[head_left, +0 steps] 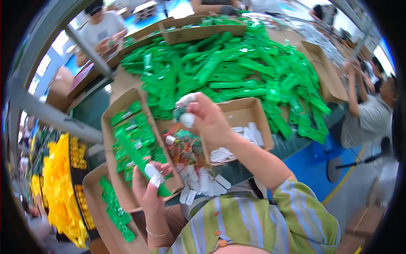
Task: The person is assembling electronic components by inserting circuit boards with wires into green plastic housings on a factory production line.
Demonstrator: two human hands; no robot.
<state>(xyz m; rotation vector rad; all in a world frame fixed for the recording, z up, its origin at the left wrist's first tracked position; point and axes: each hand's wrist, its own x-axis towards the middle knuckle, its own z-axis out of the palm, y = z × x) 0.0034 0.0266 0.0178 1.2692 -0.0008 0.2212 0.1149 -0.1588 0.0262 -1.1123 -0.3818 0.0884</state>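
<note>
My left hand (149, 192) is closed on a long, flat green plastic casing (134, 153), held tilted over a cardboard box (111, 158) of small green parts. White covering shows at its thumb; whether it is a finger cot or a part is unclear. My right hand (207, 116) is raised in a pinch, with white cots on thumb and finger. Between them is a small green circuit board (179, 112), partly hidden. Below it lies a tangle of thin coloured wires (186, 150) with green boards. White oblong plastic pieces (204, 182) lie at the table's near edge.
A large heap of green casings (228, 72) covers the far table. Right of the wires stands a cardboard box (258, 111) with white pieces; another box (95, 180) sits lower left. A grey metal post (55, 114) and yellow parts (63, 186) are at left. Other people work around.
</note>
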